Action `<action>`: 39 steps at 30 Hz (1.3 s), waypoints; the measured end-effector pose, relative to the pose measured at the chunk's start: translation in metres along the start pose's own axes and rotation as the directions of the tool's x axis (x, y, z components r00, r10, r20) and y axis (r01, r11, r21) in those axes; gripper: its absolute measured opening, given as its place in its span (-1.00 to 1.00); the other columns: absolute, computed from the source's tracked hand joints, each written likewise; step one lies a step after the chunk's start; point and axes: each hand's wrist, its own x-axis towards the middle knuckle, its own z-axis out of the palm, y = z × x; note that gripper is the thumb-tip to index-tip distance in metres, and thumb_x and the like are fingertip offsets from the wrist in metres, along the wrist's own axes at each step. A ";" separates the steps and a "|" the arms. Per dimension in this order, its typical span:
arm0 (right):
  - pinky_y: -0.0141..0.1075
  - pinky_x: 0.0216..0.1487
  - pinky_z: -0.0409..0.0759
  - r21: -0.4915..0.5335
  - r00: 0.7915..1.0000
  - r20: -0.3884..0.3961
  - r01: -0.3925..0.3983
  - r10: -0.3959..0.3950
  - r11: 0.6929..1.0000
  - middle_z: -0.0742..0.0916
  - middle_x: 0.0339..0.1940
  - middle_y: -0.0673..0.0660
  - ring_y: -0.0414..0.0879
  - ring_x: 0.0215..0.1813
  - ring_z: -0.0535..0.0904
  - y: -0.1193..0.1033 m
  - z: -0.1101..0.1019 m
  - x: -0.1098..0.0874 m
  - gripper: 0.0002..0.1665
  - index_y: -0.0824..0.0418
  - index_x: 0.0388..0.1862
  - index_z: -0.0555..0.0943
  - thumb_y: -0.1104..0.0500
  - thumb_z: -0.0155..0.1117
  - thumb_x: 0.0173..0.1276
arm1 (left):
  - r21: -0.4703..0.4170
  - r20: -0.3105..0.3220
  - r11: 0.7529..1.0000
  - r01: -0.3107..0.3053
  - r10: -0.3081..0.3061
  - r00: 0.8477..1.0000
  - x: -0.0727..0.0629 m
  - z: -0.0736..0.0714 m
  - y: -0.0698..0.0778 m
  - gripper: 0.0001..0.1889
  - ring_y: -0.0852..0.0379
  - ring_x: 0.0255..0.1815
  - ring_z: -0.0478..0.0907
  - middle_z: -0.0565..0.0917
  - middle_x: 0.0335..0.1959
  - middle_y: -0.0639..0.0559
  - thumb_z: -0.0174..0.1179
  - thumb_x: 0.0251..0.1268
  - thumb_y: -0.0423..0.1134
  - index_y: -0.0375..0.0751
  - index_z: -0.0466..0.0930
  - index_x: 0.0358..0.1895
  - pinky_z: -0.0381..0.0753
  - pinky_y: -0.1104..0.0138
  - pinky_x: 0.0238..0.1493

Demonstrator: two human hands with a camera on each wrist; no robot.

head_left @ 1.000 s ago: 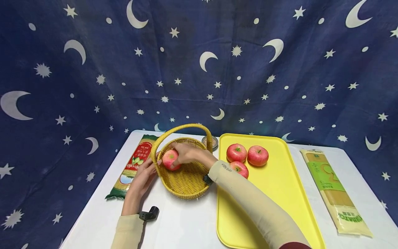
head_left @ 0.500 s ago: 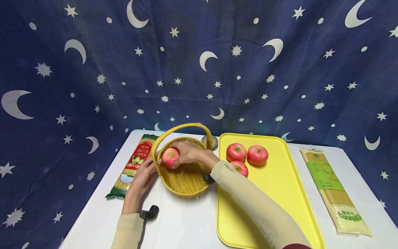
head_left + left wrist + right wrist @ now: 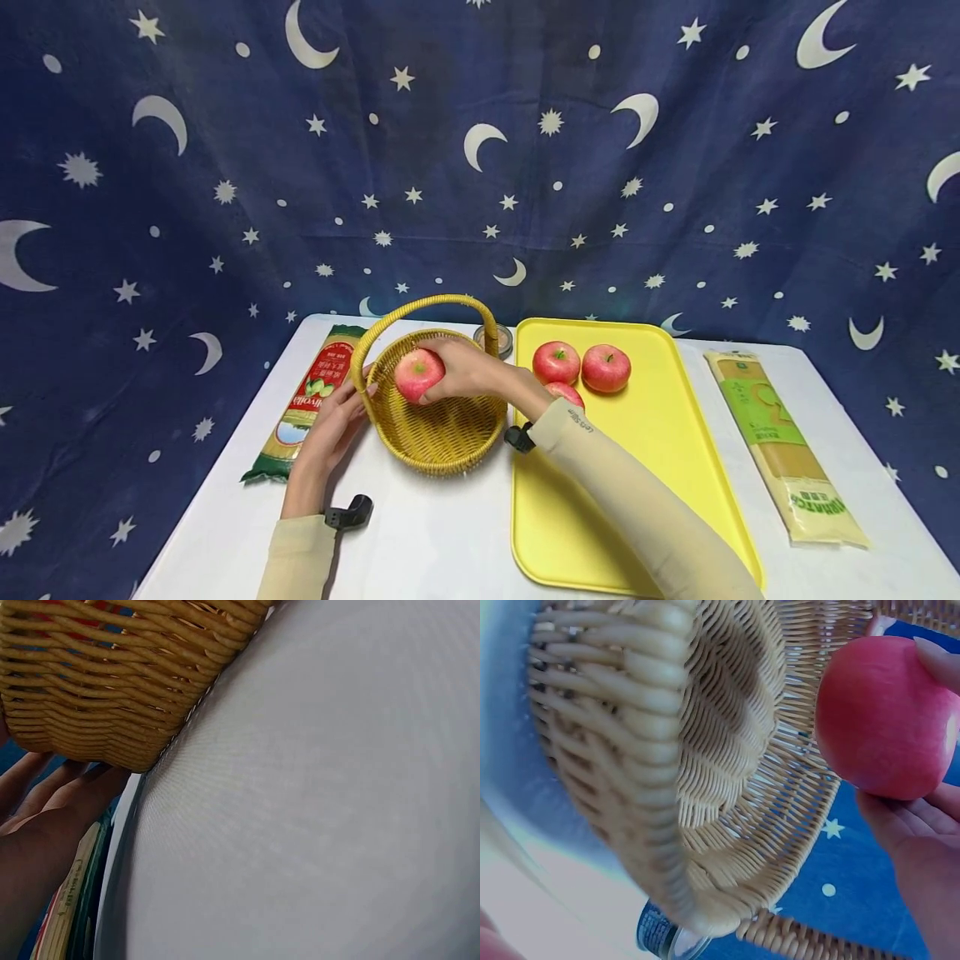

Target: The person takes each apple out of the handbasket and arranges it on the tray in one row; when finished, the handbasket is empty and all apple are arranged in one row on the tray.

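Observation:
In the head view a yellow wicker basket [image 3: 437, 433] with a tall arched handle stands on the white table. My right hand [image 3: 465, 371] grips a red apple [image 3: 418, 375] above the basket's opening, toward its left side. The right wrist view shows the apple [image 3: 885, 716] between thumb and fingers, level with the basket's rim. My left hand [image 3: 333, 423] holds the basket's left side near the handle's foot, with the thumb at the rim. Its fingers [image 3: 86, 791] lie against the outside of the weave in the left wrist view.
Several apples, one of them a red apple [image 3: 606, 367], sit on the yellow tray [image 3: 637, 500] at right. A red-and-green pasta packet [image 3: 307, 400] lies left of the basket, a noodle packet [image 3: 783, 446] far right. A small round tin [image 3: 504, 340] stands behind the basket.
My right hand has lifted the apple up from inside the basket and shifted it a little to the right. The left hand stays at the basket's side. The head view has turned slightly right.

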 end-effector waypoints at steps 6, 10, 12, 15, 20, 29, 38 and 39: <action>-0.13 0.33 0.55 0.027 0.997 -0.066 0.051 -0.049 0.998 0.68 0.28 0.13 0.00 0.28 0.58 0.003 -0.001 -0.025 0.00 0.25 0.47 0.45 -0.03 0.63 0.08 | -0.023 -0.012 1.000 0.004 -0.004 1.000 -0.001 0.001 -0.003 -0.37 0.27 0.27 0.50 0.29 0.54 -0.11 0.14 0.57 -0.16 -0.16 0.21 0.61 0.53 0.51 0.19; -0.06 0.31 0.57 0.072 0.995 -0.088 0.052 -0.045 0.996 0.66 0.30 0.13 0.03 0.28 0.55 0.004 -0.003 -0.043 -0.01 0.24 0.46 0.46 -0.03 0.64 0.08 | -0.016 -0.017 1.000 0.019 -0.019 1.000 -0.002 0.000 -0.004 -0.35 0.26 0.29 0.49 0.28 0.55 -0.06 0.16 0.56 -0.12 -0.10 0.20 0.62 0.53 0.53 0.19; -0.05 0.30 0.57 0.086 0.994 -0.104 0.044 -0.035 0.995 0.66 0.30 0.12 0.03 0.26 0.56 0.005 -0.005 -0.053 -0.01 0.22 0.46 0.47 -0.04 0.64 0.07 | 0.003 -0.016 1.000 0.019 -0.019 1.000 -0.002 -0.001 -0.004 -0.34 0.26 0.29 0.49 0.29 0.55 -0.06 0.16 0.56 -0.09 -0.09 0.20 0.62 0.52 0.54 0.19; -0.07 0.27 0.60 0.102 0.990 -0.135 0.047 -0.033 0.994 0.67 0.28 0.12 0.02 0.22 0.58 0.007 -0.007 -0.067 -0.02 0.21 0.46 0.47 -0.04 0.64 0.08 | 0.009 -0.008 1.000 0.016 -0.016 1.000 -0.002 -0.002 -0.003 -0.33 0.27 0.29 0.48 0.27 0.57 -0.06 0.16 0.56 -0.07 -0.10 0.18 0.63 0.51 0.55 0.19; -0.08 0.26 0.61 0.114 0.986 -0.165 0.031 -0.012 0.993 0.65 0.31 0.09 -0.02 0.21 0.60 0.014 -0.012 -0.089 -0.04 0.15 0.47 0.47 -0.07 0.61 0.11 | -0.003 -0.003 1.000 0.011 -0.011 1.000 -0.002 -0.002 -0.002 -0.34 0.27 0.29 0.47 0.25 0.58 -0.07 0.16 0.57 -0.09 -0.10 0.19 0.62 0.52 0.54 0.18; 0.00 0.30 0.59 0.150 0.967 -0.253 0.020 0.019 0.989 0.69 0.24 0.07 -0.05 0.18 0.61 0.034 -0.027 -0.137 -0.06 0.16 0.45 0.49 -0.02 0.64 0.11 | 0.012 -0.005 1.000 0.024 -0.024 1.000 -0.005 -0.001 -0.002 -0.34 0.24 0.33 0.44 0.26 0.57 -0.06 0.15 0.57 -0.08 -0.08 0.19 0.62 0.52 0.55 0.17; 0.06 0.27 0.61 0.171 0.938 -0.322 -0.074 0.127 0.982 0.68 0.25 0.09 -0.02 0.18 0.63 0.061 -0.036 -0.178 -0.06 0.12 0.43 0.52 -0.05 0.69 0.08 | 0.013 0.010 1.000 0.024 -0.025 1.000 -0.004 0.000 0.001 -0.33 0.28 0.35 0.43 0.21 0.60 -0.07 0.13 0.58 -0.07 -0.09 0.15 0.64 0.51 0.57 0.18; 0.08 0.28 0.61 0.176 0.936 -0.326 -0.081 0.135 0.981 0.68 0.25 0.10 0.00 0.19 0.64 0.065 -0.037 -0.182 -0.05 0.13 0.44 0.51 -0.05 0.68 0.08 | 0.012 0.009 1.000 0.025 -0.025 1.000 -0.004 0.000 0.001 -0.32 0.29 0.33 0.44 0.21 0.60 -0.08 0.14 0.58 -0.06 -0.09 0.15 0.64 0.51 0.57 0.17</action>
